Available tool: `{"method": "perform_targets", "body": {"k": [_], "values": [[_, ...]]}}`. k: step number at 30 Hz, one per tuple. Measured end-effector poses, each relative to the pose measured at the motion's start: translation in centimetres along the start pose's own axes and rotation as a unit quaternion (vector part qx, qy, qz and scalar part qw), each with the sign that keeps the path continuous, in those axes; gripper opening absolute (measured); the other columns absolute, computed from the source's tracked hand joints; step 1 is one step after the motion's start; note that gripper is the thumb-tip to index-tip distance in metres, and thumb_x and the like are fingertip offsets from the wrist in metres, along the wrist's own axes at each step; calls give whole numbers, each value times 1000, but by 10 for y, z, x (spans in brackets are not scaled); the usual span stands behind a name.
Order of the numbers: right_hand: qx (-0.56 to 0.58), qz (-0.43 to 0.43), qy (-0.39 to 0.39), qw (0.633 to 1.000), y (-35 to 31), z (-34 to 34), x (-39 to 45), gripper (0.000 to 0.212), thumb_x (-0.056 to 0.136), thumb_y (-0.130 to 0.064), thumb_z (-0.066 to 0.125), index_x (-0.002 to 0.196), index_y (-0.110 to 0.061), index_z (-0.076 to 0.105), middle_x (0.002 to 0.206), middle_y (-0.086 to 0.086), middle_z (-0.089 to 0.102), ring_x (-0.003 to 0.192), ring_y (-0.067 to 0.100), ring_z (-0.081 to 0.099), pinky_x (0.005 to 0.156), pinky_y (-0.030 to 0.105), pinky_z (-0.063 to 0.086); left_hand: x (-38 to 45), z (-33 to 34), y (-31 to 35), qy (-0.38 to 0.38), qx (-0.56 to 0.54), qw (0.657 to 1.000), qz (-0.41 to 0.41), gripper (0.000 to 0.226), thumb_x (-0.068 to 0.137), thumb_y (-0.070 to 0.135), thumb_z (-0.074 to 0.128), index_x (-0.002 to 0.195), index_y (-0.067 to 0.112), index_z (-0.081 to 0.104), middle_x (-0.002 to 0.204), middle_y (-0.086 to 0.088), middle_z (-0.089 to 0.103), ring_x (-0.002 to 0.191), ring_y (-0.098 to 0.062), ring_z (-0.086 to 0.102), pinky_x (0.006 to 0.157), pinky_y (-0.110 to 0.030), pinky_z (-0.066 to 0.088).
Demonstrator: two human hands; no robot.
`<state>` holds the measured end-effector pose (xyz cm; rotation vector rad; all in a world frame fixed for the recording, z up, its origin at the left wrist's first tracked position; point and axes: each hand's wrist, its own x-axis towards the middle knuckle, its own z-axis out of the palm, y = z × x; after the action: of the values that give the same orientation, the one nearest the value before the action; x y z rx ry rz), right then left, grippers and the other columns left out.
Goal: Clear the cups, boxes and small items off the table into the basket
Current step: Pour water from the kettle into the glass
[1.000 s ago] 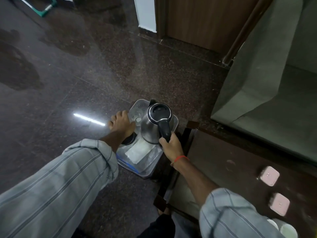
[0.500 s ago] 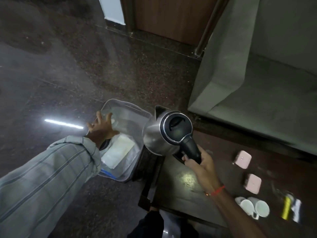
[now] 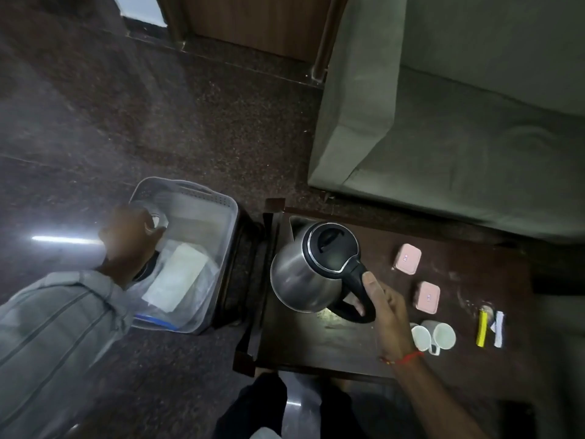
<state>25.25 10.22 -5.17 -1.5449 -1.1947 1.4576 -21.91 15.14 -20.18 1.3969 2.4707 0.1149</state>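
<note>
My right hand grips the black handle of a steel kettle, which is at the left end of the dark wooden table; whether it rests on the top is unclear. Two pink boxes, two white cups and a yellow and a white sachet lie on the table to the right. A translucent basket stands on the floor to the left, holding a white packet. My left hand is blurred, curled at a small clear round item by the basket's left rim.
A grey-green sofa runs along the table's far side. A dark frame sits between basket and table. The polished stone floor spreads to the left, with a wooden door beyond.
The kettle has swung right, from above the basket to over the table's left end, still in my right hand. My left hand stayed at the basket's left rim and curled its fingers.
</note>
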Motion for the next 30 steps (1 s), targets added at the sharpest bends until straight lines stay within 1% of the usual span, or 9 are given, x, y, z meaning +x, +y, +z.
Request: {"method": "perform_targets", "body": {"k": [3,6,10,13,15,17,20,23,30], "values": [[9,-3,12,1000,-1,-12,-13,72,95,-61,51,56,-2,35,61,29,33,62,23,34,63,37,27,-11,-10,5,39,-67,997,10,43,82,37,83,110,21,55,144,-21,39,117,-55,55,102,-65,41],[11,-18,35,999,-5,-30,-28,74,91,-64,54,56,-3,35,55,16,35,57,18,34,56,27,30,-27,-30,19,92,-153,983,34,64,74,32,91,122,25,49,141,-20,41,112,-53,58,93,-60,53],[27,-33,51,998,-13,-60,-51,68,90,-61,56,53,-8,37,54,9,37,56,19,33,54,27,28,-68,-63,49,152,-238,952,118,94,67,25,96,131,56,33,131,-4,46,116,-39,60,93,-50,54],[52,-43,59,996,-20,-89,-70,60,91,-52,54,52,-9,42,52,8,42,54,18,38,53,25,32,-114,-80,87,173,-302,924,158,97,70,35,95,146,32,36,133,-7,56,122,-25,60,104,-43,50],[69,-56,58,994,-24,-111,-81,60,93,-46,50,52,-2,45,51,10,46,52,19,42,54,23,36,-149,-88,123,170,-350,904,178,98,72,45,90,148,9,41,133,10,58,124,-5,57,110,-29,45],[81,-73,55,993,-33,-136,-91,61,96,-37,47,52,6,44,48,13,47,48,20,44,52,22,38,-190,-94,162,149,-397,887,181,104,72,42,89,155,14,33,130,14,59,120,-1,60,108,-18,43],[84,-91,32,992,-45,-180,-105,58,94,-33,51,54,7,40,44,9,45,37,20,41,40,21,33,-253,-95,215,96,-463,871,130,110,74,46,87,161,37,20,138,5,57,121,-9,62,102,-27,51],[97,-86,-2,992,-51,-225,-117,54,91,-34,59,60,6,40,47,24,35,30,34,39,32,31,32,-304,-88,264,71,-494,859,114,107,73,51,88,156,53,21,141,25,54,121,1,61,94,-23,55],[-2,-115,-38,993,-50,-312,-128,28,78,-39,73,69,-14,65,59,-6,52,55,9,49,52,19,40,-373,-54,350,35,-455,880,135,97,61,50,87,147,29,47,141,36,49,131,-17,54,110,-47,48]]}}
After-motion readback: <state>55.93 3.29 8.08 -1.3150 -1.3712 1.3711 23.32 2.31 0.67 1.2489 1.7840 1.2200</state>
